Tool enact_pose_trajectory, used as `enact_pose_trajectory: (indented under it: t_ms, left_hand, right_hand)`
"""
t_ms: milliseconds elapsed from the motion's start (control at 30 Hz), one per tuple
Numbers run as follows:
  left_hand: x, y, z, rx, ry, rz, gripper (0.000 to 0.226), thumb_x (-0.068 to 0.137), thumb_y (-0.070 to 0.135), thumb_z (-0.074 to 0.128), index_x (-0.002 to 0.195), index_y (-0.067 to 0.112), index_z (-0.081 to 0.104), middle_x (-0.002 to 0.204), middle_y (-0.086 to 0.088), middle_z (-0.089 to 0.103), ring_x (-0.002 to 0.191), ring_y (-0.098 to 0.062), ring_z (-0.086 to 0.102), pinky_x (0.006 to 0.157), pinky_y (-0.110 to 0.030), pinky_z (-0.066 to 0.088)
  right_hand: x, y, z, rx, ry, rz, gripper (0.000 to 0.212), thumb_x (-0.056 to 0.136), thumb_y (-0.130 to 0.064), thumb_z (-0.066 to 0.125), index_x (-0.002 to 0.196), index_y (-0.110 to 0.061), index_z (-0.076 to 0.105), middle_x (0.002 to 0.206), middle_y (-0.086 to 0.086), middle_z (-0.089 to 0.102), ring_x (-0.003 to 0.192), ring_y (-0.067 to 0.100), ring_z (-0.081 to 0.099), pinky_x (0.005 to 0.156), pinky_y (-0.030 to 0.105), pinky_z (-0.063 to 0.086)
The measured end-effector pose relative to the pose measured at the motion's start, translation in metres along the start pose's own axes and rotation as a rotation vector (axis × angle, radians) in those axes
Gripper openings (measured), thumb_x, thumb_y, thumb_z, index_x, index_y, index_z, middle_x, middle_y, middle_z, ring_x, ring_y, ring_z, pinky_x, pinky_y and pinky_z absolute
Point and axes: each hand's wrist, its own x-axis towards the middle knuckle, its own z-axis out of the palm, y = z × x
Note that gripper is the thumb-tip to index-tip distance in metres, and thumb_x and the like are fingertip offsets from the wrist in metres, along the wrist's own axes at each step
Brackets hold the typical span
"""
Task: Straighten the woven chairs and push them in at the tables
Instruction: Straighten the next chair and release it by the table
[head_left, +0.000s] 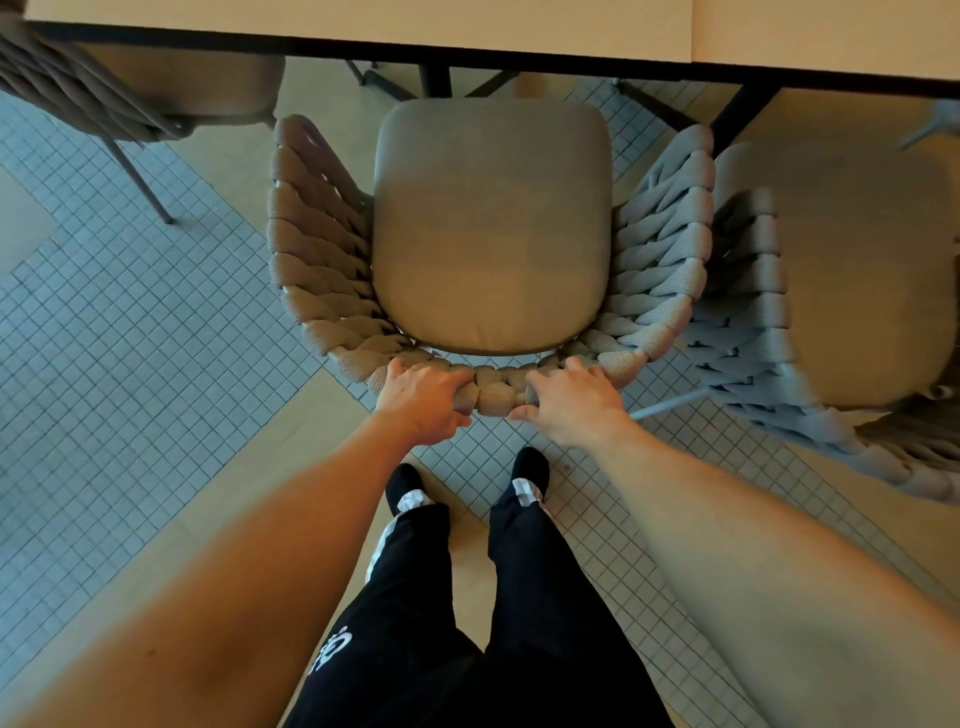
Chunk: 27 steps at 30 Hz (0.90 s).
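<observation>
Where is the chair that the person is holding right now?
The middle woven chair sits centre of the head view, facing the table, between two neighbouring chairs; both hands grip its back rim.

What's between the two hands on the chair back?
In the head view, only a short stretch of the woven back rim lies between the left hand and right hand; both grip it.

single view, head cam, wide-angle, looking steeply down and forward from standing height. forearms enter from 5 and 7 o'clock, hands near frame centre, close to the lens. woven chair (491, 228) directly below, filling the middle. table (363, 21) edge runs along 12 o'clock. own feet on the floor (104, 364) at 6 o'clock. edges bowed by lens distortion. no second view to overlap.
</observation>
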Motion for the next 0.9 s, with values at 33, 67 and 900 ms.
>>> enact_pose_trajectory:
  t_ms: [33, 67, 900]
  left_hand:
    - [0.0, -0.002, -0.001, 0.002, 0.002, -0.007, 0.054, 0.083, 0.056, 0.066, 0.132, 0.042, 0.049, 0.122, 0.01, 0.065, 0.116, -0.02, 0.059, 0.104, -0.051, 0.031]
    - [0.0, -0.004, -0.002, 0.007, 0.002, -0.011, 0.054, 0.083, 0.056, 0.066, 0.133, 0.042, 0.049, 0.123, 0.01, 0.065, 0.117, -0.021, 0.059, 0.104, -0.051, 0.031]
    - [-0.021, 0.0, -0.033, -0.108, 0.011, -0.101, 0.063, 0.091, 0.069, 0.045, 0.14, 0.031, 0.049, 0.137, 0.003, 0.059, 0.13, -0.024, 0.049, 0.11, -0.053, 0.032]
  right_hand:
    - [0.001, -0.002, 0.0, 0.0, 0.003, -0.004, 0.061, 0.097, -0.069, 0.041, 0.135, -0.021, 0.05, 0.135, 0.007, 0.06, 0.134, 0.03, 0.038, 0.109, 0.054, 0.033]
    - [0.002, -0.004, 0.0, 0.009, 0.007, -0.005, 0.061, 0.097, -0.069, 0.041, 0.135, -0.022, 0.051, 0.135, 0.007, 0.06, 0.134, 0.03, 0.038, 0.11, 0.055, 0.032]
    - [-0.01, -0.005, -0.025, 0.037, 0.07, -0.037, 0.068, 0.092, -0.07, 0.048, 0.138, -0.021, 0.049, 0.137, 0.005, 0.055, 0.132, 0.031, 0.042, 0.11, 0.053, 0.035]
